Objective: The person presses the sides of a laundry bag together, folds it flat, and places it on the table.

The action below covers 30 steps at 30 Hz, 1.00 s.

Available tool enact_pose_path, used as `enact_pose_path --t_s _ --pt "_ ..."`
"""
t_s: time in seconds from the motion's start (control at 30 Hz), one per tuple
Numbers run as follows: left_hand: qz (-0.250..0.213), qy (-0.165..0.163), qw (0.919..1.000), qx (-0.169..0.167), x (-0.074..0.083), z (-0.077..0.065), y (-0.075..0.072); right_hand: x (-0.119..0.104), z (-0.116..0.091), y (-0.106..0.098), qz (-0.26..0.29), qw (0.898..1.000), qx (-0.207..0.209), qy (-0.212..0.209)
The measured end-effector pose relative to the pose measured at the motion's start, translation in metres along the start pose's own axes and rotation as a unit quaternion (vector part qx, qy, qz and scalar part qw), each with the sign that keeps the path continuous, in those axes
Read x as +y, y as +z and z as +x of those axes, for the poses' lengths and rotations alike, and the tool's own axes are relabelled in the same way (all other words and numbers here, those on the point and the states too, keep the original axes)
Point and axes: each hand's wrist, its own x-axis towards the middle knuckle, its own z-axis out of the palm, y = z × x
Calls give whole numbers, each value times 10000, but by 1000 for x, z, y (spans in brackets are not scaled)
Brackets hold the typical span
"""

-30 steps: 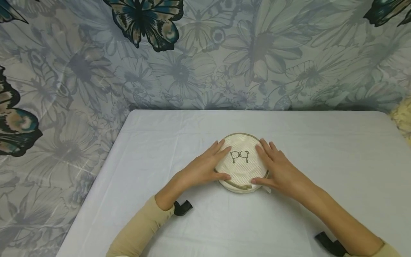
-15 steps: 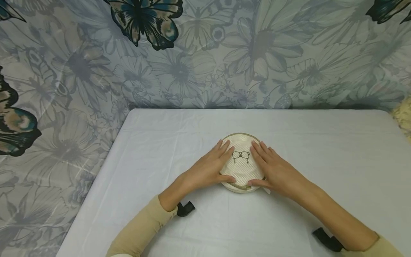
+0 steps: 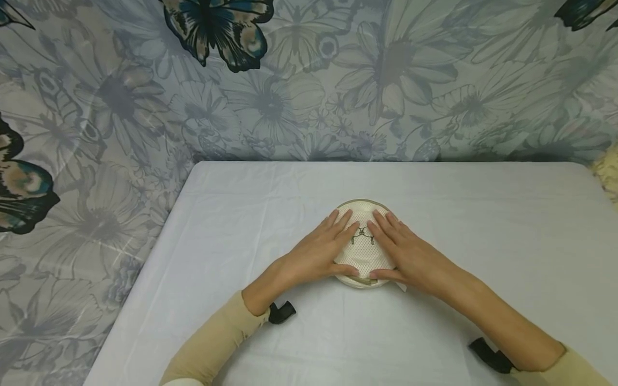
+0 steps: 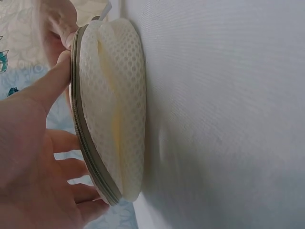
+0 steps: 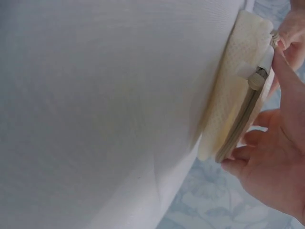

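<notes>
A round cream mesh laundry bag (image 3: 367, 258) lies on the white table, with a small line drawing (image 3: 362, 234) on its top. My left hand (image 3: 314, 253) rests on its left side, fingers extended over the mesh and thumb near the front rim. From the right, my right hand (image 3: 416, 258) lies on it the same way, so the fingertips of both hands sit close together beside the drawing. The left wrist view shows the olive zipper (image 4: 90, 143) round the rim and the puffed mesh side. A zipper end and white tag (image 5: 246, 70) appear in the right wrist view.
The table (image 3: 251, 214) has a white cloth over it. Behind and to the left hangs a grey floral backdrop (image 3: 270, 107) with butterflies. A pale yellow thing (image 3: 607, 171) stands at the far right edge. Black wrist mounts (image 3: 282, 312) sit under the forearms.
Both hands have slid inward over the bag's top, their fingertips now closer together and partly covering the drawing. The bag stays in about the same place.
</notes>
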Motion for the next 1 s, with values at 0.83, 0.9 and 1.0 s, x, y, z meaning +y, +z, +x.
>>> enact_pose_path --t_s 0.83,0.9,1.0 --pt "468 -327 9933 -1000 4 5 5 1 2 5 -41 9997 -218 -141" --pt "634 -338 9924 -1001 5 5 5 0 3 5 -61 9996 -228 -164" --pt "773 -358 9912 -1010 7 5 6 0 3 6 -107 9995 -231 -172"
